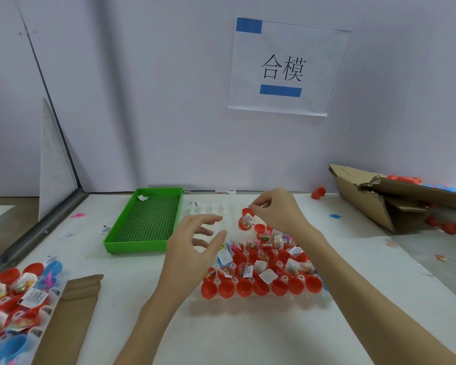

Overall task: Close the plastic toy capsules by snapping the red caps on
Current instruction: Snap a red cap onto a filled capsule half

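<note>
Pinching a red cap [248, 212] between thumb and fingertips, the right hand [273, 213] holds it just above an open capsule [245, 223] at the far edge of the clear tray [261, 299]; the cap looks to touch the capsule's rim, though the exact contact is hard to make out. The left hand [195, 248] hovers beside it with fingers spread and relaxed, holding nothing.

The clear tray sits on the white table [248, 335] in front of the person. Its near row holds a line of red capsule halves [261, 287], and the rows behind are packed with more red halves — many carrying small bags of coloured bits and white paper slips. The far rows of the tray show bare clear cups.

Left of it lies a green tray [145, 219] with a perforated floor, holding only a scrap of white paper [142, 198] in its far corner. At the lower left another tray [11, 299] is filled with red and blue halves, little bags and labels, next to a flat brown cardboard piece [71, 312]. At the right a torn cardboard box [395, 196] lies tipped — red and blue pieces show at its top edge and loose red halves lie below it. A paper sign [287, 67] with blue tape hangs on the wall.
</note>
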`<move>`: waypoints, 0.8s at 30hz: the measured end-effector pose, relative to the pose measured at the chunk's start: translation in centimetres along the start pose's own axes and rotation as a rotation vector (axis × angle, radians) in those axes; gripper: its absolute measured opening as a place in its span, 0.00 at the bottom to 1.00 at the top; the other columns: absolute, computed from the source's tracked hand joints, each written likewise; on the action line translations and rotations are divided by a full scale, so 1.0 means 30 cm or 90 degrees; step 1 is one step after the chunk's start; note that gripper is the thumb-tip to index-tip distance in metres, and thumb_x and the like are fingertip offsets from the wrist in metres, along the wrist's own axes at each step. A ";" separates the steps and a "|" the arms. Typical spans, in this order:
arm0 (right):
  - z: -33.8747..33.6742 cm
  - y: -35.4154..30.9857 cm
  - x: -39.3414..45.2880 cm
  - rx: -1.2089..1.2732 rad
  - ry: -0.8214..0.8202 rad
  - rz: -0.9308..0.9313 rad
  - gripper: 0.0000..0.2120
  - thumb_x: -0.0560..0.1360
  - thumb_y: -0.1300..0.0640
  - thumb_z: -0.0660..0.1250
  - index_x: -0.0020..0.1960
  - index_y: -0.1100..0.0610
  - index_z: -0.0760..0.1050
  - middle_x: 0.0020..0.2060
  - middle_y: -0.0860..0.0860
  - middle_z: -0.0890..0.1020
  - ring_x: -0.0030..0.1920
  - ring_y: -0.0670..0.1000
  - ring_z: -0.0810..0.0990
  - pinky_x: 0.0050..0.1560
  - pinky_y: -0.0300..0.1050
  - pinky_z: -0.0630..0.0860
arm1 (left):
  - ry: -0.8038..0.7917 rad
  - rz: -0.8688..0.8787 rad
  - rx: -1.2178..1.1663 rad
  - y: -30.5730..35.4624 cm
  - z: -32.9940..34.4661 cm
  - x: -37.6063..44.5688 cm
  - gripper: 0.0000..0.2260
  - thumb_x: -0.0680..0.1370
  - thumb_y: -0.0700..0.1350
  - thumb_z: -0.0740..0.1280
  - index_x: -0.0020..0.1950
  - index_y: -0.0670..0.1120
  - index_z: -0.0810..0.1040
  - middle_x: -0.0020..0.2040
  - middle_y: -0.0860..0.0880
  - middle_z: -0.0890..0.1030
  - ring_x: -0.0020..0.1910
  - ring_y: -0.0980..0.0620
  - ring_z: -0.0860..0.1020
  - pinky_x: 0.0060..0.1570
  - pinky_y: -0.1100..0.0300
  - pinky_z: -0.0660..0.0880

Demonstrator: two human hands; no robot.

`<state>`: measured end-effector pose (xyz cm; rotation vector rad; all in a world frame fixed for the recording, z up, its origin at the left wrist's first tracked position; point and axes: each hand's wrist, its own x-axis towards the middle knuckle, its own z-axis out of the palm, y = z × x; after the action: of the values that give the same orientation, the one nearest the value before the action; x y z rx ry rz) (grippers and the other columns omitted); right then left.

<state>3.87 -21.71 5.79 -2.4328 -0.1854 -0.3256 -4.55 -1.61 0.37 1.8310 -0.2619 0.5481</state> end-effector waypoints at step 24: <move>0.120 -0.033 -0.275 0.351 0.107 -0.099 0.12 0.77 0.55 0.74 0.59 0.46 0.82 0.50 0.41 0.85 0.50 0.40 0.85 0.50 0.32 0.80 | -0.031 -0.011 -0.007 0.005 0.029 -0.001 0.11 0.81 0.39 0.72 0.61 0.50 0.86 0.55 0.55 0.80 0.47 0.57 0.84 0.50 0.62 0.81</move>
<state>-3.57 -19.06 1.39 -1.8425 -0.3415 -0.4755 -4.43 -2.47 0.27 1.8361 -0.2810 0.4889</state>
